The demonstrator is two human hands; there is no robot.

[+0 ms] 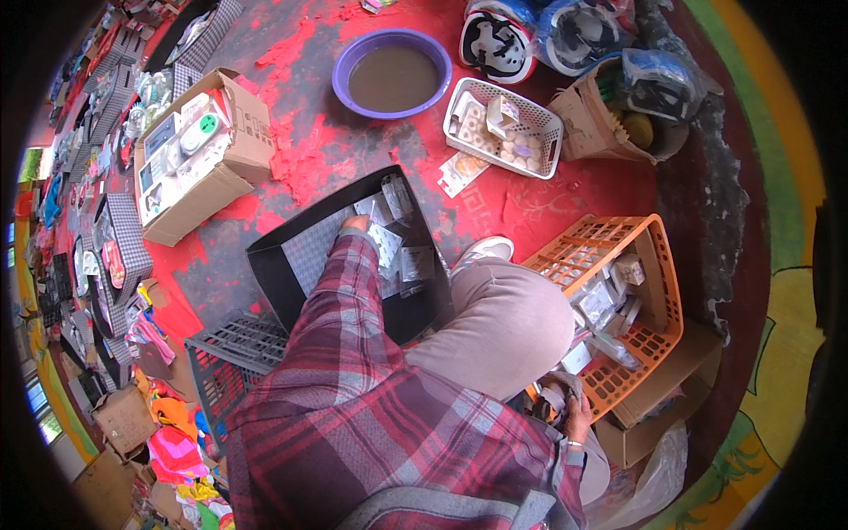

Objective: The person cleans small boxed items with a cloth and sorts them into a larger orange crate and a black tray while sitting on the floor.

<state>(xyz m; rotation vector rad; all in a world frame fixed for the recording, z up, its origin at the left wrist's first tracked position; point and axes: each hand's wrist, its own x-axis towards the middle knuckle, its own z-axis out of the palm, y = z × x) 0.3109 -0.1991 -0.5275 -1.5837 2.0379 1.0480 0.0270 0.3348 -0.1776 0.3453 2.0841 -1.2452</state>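
Two hands apart, one in a black tray, one low by an orange basket.
Left hand (355, 223) touches small clear packets (389, 243) lying in the black tray (281, 265); right hand (579, 413) rests beside the orange basket (658, 265), its grip unclear.

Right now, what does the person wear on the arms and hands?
Both arms are in long sleeves of a red, grey and white plaid shirt. The left sleeve runs down to the wrist, close to the left hand. The right hand is bare, with no glove, and has a thin pale band at the wrist.
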